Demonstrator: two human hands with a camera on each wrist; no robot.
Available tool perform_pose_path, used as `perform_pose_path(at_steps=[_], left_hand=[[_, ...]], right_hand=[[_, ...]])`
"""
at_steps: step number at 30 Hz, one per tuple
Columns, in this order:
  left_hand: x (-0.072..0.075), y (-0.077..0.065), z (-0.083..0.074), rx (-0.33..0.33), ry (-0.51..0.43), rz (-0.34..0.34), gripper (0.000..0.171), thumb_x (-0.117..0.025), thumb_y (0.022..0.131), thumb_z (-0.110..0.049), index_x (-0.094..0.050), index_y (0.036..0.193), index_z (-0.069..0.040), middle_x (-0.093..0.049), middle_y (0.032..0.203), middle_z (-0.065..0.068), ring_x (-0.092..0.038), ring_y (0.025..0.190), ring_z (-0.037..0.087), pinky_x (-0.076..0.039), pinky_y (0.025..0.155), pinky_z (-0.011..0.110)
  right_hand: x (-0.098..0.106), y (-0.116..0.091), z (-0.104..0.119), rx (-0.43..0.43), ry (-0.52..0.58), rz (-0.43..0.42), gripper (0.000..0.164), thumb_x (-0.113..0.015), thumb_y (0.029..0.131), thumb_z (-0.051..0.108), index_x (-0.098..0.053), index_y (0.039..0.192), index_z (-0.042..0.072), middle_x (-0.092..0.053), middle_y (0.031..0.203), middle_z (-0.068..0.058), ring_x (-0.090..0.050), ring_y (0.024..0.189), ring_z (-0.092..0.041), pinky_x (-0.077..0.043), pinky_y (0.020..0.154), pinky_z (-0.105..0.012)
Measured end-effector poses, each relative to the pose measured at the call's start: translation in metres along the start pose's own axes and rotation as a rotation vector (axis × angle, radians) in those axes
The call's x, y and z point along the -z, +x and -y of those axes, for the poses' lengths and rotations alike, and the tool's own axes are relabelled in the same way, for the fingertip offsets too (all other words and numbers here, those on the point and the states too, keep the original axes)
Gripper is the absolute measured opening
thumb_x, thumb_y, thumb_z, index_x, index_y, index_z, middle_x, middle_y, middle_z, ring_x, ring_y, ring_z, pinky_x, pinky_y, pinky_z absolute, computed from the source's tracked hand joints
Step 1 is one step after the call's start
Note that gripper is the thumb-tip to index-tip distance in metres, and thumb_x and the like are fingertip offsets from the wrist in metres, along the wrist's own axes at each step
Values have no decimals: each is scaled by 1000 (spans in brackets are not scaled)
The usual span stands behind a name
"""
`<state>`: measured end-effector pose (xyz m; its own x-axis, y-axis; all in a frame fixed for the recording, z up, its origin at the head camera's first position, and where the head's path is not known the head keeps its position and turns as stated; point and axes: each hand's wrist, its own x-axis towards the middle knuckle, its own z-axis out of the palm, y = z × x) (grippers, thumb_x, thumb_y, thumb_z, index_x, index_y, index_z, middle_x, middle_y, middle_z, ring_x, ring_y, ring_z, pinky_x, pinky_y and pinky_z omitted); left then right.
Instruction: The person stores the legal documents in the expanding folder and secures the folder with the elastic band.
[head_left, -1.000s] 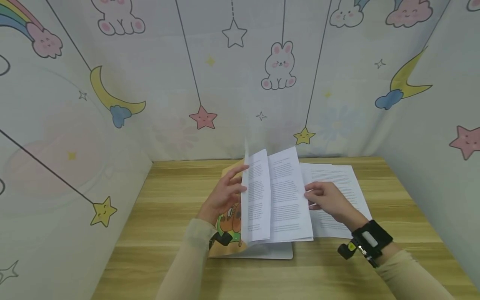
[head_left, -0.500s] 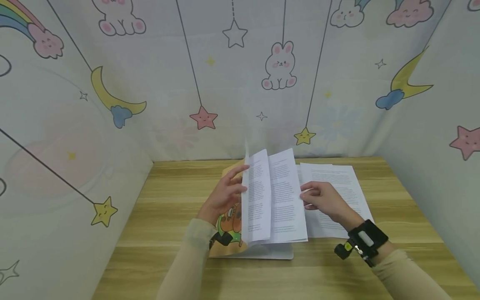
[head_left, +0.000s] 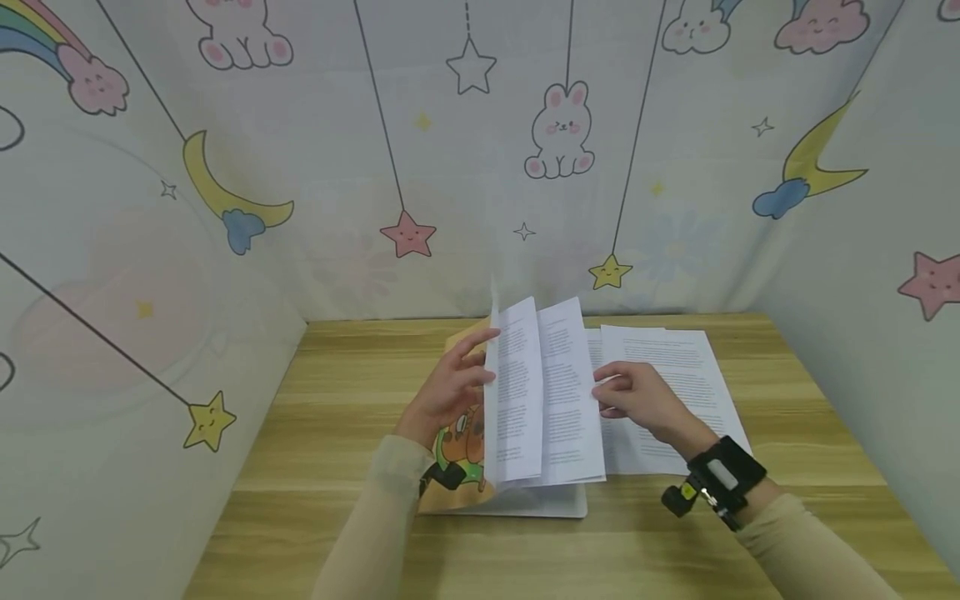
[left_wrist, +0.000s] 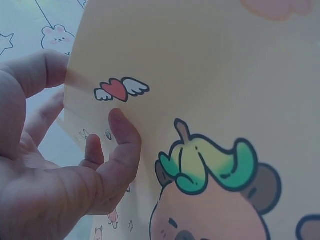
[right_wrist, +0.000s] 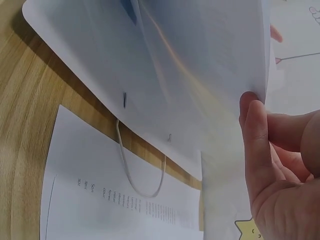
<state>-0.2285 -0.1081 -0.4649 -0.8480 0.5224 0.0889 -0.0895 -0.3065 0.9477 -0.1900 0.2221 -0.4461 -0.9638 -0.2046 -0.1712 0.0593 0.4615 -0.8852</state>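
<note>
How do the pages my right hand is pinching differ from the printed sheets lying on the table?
The pinched pages are raised at a tilt over the folder, while the table sheets lie flat on the wooden table. The right hand grips the pinched pages at one edge; the table sheets lie unheld. Both are white with printed lines.

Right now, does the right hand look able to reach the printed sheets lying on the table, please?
Probably yes, after letting go: the right hand pinches the raised pages, but the printed sheets lie beneath it, their right side uncovered.
</note>
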Motion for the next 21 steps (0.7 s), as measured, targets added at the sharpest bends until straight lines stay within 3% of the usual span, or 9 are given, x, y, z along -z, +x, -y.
perform_pose_path(at_steps=[5, 14, 21], left_hand=[[1, 1, -1, 4, 10, 5, 65, -51, 100, 7, -36, 161, -12, -37, 152, 38, -48, 123, 48, -56, 86, 43], [1, 2, 0, 3, 6, 2, 63, -48, 101, 9, -45, 156, -20, -36, 153, 37, -47, 125, 50, -54, 89, 46], [-1, 1, -1, 18, 9, -3, 67, -49, 100, 8, -32, 162, -9, -37, 154, 36, -46, 127, 51, -54, 90, 47]], right_hand=[[-5, 3, 3, -11, 11, 4, 36, -69, 101, 9, -60, 132, -5, -77, 100, -13, -72, 88, -23, -63, 81, -41], [-10, 5, 3, -10, -3, 3, 32, -69, 100, 7, -62, 130, -4, -76, 97, -12, -72, 86, -23, -62, 82, -45], [-13, 6, 2, -15, 5, 7, 32, -68, 100, 6, -63, 130, -3, -76, 97, -12, -72, 85, -23, -63, 81, -44]])
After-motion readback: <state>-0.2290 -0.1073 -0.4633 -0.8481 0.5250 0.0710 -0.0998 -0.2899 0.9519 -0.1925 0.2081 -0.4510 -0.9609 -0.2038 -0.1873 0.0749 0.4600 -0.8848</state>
